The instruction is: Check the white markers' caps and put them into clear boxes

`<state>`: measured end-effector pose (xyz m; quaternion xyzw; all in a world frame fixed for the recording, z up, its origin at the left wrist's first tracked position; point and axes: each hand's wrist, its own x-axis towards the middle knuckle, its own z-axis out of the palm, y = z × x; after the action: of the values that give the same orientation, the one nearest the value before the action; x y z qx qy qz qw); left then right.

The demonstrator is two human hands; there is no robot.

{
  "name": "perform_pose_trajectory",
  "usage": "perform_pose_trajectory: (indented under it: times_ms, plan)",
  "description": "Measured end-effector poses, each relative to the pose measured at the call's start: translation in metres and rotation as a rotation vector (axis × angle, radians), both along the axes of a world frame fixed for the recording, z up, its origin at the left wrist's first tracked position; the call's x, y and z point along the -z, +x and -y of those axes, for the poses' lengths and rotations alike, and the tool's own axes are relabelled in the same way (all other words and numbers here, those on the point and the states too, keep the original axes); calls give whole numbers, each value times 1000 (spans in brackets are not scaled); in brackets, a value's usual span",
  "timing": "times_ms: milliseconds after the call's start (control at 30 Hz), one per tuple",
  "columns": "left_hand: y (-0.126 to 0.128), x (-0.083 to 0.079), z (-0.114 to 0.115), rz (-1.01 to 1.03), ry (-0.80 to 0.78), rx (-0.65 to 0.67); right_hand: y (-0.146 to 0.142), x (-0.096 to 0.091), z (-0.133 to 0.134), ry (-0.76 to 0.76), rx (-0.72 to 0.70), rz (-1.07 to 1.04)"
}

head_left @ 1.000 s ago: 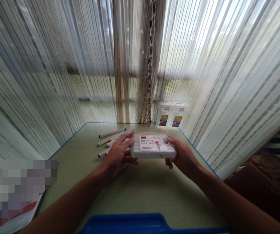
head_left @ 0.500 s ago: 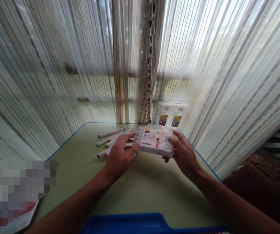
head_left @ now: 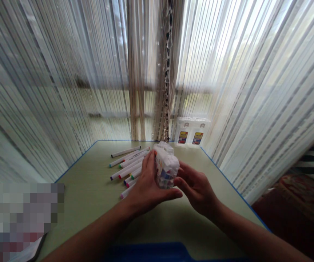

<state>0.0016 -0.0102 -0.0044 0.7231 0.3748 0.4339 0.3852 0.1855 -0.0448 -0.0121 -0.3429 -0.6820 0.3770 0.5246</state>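
Note:
A clear plastic marker case (head_left: 167, 168) is held up over the table, turned so that a ridged end faces me. My left hand (head_left: 148, 185) lies along its printed side, with the thumb stretched beneath the near end. On the other side, my right hand (head_left: 196, 183) grips the case's right edge, fingers behind and thumb at the near corner. Part of the case's far side is hidden. To the left of it, several white felt-tip markers (head_left: 125, 151) with coloured ends lie in a loose pile, some partly behind my left hand.
Two clear plastic cases (head_left: 190, 133) with small labels stand at the table's back edge, before string curtains (head_left: 104, 54). The pale green table (head_left: 83, 182) has a blue rim. A blue tray-like edge (head_left: 151, 253) is nearest me. A blurred-out flat object (head_left: 17, 222) lies at left.
The marker case has turned from its printed front facing me to its end facing me. My left hand has moved right along its side, uncovering more markers.

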Motion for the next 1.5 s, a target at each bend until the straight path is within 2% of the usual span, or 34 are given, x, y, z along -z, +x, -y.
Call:
perform_pose_trajectory:
  times_ms: [233, 367, 467, 533, 633, 700, 767, 833, 933, 1033, 1200, 1500]
  plan:
    - [-1, -4, 6, 77, 68, 82, 6, -4, 5, 95, 16, 216]
    - [-2, -2, 3, 50, 178, 43, 7, -6, 5, 102, 2, 229]
    - [-4, -2, 0, 50, 194, 3, 7, -5, 2, 116, 27, 216]
    - [-5, -2, -1, 90, 143, -4, 9, -4, -4, 139, 128, 197]
    - [-6, -2, -1, 219, -23, -38, 16, -4, -16, 163, 375, 94]
    - [-5, -2, 0, 328, -135, -50, 20, -5, -23, 115, 430, -13]
    - [-3, -3, 2, 438, -219, -6, 22, -7, -28, 14, 313, -108]
    - [-1, -6, 3, 532, -279, 33, 20, -9, -29, -74, 131, -167]
    - [-1, -10, 1, 594, -355, 18, 16, -9, -26, -151, -49, -172]
    - [-4, -9, -8, 578, -400, -24, 13, -7, -22, -196, -97, -165]
    - [-8, -1, -22, 531, -404, -89, 14, -8, -18, -163, -80, -171]
    - [-13, 7, -28, 499, -391, -68, 8, -13, -4, -242, -301, -201]
